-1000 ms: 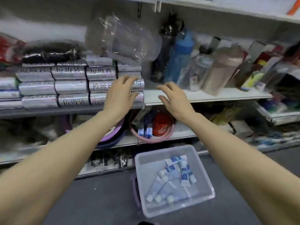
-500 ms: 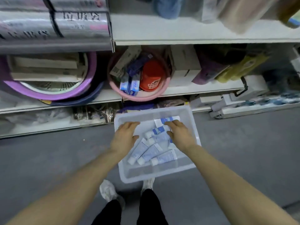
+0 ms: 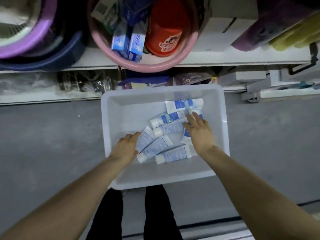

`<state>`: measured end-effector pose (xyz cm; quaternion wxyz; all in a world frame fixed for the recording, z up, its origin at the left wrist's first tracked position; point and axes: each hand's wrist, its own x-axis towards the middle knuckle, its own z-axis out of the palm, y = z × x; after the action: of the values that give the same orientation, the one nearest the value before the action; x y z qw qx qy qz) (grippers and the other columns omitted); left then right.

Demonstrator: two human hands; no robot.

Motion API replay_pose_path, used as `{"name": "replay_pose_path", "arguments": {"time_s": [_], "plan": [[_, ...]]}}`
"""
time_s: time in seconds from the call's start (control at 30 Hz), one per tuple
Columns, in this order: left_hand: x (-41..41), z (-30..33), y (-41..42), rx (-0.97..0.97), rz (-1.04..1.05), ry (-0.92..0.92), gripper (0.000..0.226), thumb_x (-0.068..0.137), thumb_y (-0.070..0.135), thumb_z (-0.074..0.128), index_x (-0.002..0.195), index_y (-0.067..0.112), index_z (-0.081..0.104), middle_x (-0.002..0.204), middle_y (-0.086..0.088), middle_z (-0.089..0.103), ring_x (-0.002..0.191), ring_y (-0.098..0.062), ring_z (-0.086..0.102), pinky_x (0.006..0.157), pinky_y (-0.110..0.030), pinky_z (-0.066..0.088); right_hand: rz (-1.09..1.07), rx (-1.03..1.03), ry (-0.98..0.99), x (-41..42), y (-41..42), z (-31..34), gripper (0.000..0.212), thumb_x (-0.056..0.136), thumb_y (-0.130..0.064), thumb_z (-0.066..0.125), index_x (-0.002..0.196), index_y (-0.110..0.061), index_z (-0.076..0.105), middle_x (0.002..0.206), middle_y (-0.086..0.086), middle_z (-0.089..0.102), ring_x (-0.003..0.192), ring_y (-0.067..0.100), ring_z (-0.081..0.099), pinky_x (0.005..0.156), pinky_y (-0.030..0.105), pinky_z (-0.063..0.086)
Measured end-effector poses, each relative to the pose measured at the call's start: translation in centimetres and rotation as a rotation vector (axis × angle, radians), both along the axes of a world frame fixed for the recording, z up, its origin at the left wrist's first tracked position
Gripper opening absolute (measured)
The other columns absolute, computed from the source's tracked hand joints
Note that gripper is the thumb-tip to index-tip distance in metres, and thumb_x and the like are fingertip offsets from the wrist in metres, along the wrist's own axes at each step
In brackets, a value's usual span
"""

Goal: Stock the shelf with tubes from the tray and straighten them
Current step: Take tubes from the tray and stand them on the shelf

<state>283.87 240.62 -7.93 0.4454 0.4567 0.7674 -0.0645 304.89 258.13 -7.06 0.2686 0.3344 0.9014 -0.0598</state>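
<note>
On the floor, tray: a big see-through plastic tray [image 3: 110,129] is sitting on the grey floor, right in front of the shelves. It is looking light and stiff, and easy to lift by its rim.

Shelf: the low white shelf [image 3: 225,57] is running across the top, above the tray. No tubes like these are showing on it yet, so I think the stocking job is only beginning.

Pink basin: a round pink basin [image 3: 173,65] is resting on the shelf edge. It is holding blue and white boxes [image 3: 128,44] and a red cap [image 3: 164,35].

Tubes: about seven white and blue tubes [image 3: 166,126] are lying in a messy pile in the right half of the tray. They are probably light and a bit squishy, with smooth, slippery skins. The hard cap end and the flat sealed end are the best places to grab, I think. Squeezing the middle could dent one.

Right hand: the right hand [image 3: 199,134] is lying on top of the pile with its fingers straight and a little apart. It is touching the tubes, not wrapping round one.

Left hand: the left hand [image 3: 126,147] is reaching in on the left of the pile. Its fingertips are touching a tube. The fingers are bending a little, and I cannot tell if they are pinching it.

Writing: the boxes are showing Chinese words, too blurry to read. The cap is showing white letters, maybe "BSS". The tube labels are too small to read.
</note>
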Motion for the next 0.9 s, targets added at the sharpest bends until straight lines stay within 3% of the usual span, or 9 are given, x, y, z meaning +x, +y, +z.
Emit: {"name": "replay_pose_path", "arguments": {"time_s": [0.07,0.13,0.3,0.37,0.43,0.5,0.6,0.73,0.9], "plan": [[-0.2,-0.9,0.1,-0.031,-0.02,0.008,0.07,0.091,0.023,0.057,0.15,0.021,0.018,0.139,-0.012,0.042,0.118,-0.033,0.051,0.095,-0.039,0.042,0.145,-0.043,-0.145,-0.1,0.9,-0.8,0.068,0.079,0.0,0.063,0.141,-0.015,0.039,0.158,0.008,0.02,0.149,0.031,0.0,0.119,0.043,0.014],[0.1,-1.7,0.1,-0.059,-0.019,-0.009,0.072,0.091,0.022,0.057,0.15,0.021,0.017,0.133,-0.014,0.046,0.113,-0.035,0.054,0.09,-0.039,0.044,0.271,-0.005,-0.248,-0.4,1.7,-1.3,0.069,0.078,-0.008,0.065,0.14,-0.015,0.036,0.155,0.008,0.023,0.148,0.034,-0.007,0.119,0.044,0.008],[1.1,-3.5,-0.1,-0.053,0.021,-0.012,0.081,0.084,0.019,0.066,0.15,0.018,0.018,0.125,-0.015,0.046,0.105,-0.036,0.055,0.087,-0.039,0.044,0.422,0.041,-0.381,-0.5,2.4,-2.3,0.066,0.085,-0.014,0.062,0.143,-0.01,0.029,0.153,0.012,0.025,0.148,0.037,-0.004,0.119,0.048,-0.001],[1.2,-3.9,-0.2,-0.074,0.071,-0.026,0.085,0.082,0.02,0.07,0.149,0.018,0.018,0.126,-0.015,0.044,0.107,-0.035,0.055,0.089,-0.039,0.044,0.414,0.031,-0.384,-0.4,2.5,-2.4,0.063,0.088,-0.015,0.059,0.143,-0.01,0.03,0.149,0.013,0.033,0.145,0.037,0.015,0.12,0.047,0.002],[1.3,-4.1,-0.3,-0.094,0.113,-0.026,0.089,0.081,0.019,0.07,0.15,0.02,0.013,0.128,-0.015,0.041,0.109,-0.034,0.052,0.091,-0.039,0.043,0.383,0.009,-0.372,-0.3,2.5,-2.7,0.065,0.081,-0.013,0.067,0.138,-0.011,0.037,0.138,0.01,0.045,0.131,0.033,0.041,0.117,0.042,0.017],[1.7,-4.0,-0.4,-0.106,0.096,0.002,0.091,0.083,0.015,0.066,0.151,0.023,0.006,0.131,-0.014,0.039,0.113,-0.033,0.047,0.092,-0.039,0.042,0.362,-0.009,-0.363,-0.5,2.5,-2.5,0.066,0.073,-0.008,0.073,0.132,-0.011,0.042,0.129,0.008,0.051,0.116,0.029,0.055,0.107,0.037,0.032],[2.1,-2.9,-0.3,-0.142,0.062,-0.02,0.089,0.083,0.014,0.06,0.15,0.024,0.001,0.135,-0.011,0.043,0.116,-0.033,0.043,0.092,-0.042,0.044,0.323,-0.029,-0.362,-0.7,2.3,-1.3,0.062,0.076,-0.008,0.07,0.13,-0.011,0.04,0.122,0.007,0.057,0.108,0.026,0.06,0.1,0.035,0.037],[1.5,-0.2,0.0,-0.178,0.167,-0.168,0.078,0.088,0.022,0.059,0.149,0.023,0.011,0.133,-0.014,0.054,0.115,-0.035,0.054,0.088,-0.033,0.046,0.165,-0.155,-0.328,-0.2,0.8,0.8,0.061,0.082,-0.019,0.069,0.132,-0.018,0.035,0.114,0.006,0.062,0.104,0.026,0.061,0.091,0.034,0.041],[0.3,7.1,0.4,-0.03,0.26,-0.237,0.076,0.09,0.019,0.06,0.148,0.03,0.011,0.122,-0.015,0.058,0.104,-0.035,0.06,0.073,-0.028,0.042,-0.104,-0.316,-0.094,-0.9,-0.8,7.2,0.029,0.09,-0.031,0.059,0.115,-0.028,0.045,0.106,0.006,0.056,0.097,0.027,0.057,0.088,0.034,0.04]]}}
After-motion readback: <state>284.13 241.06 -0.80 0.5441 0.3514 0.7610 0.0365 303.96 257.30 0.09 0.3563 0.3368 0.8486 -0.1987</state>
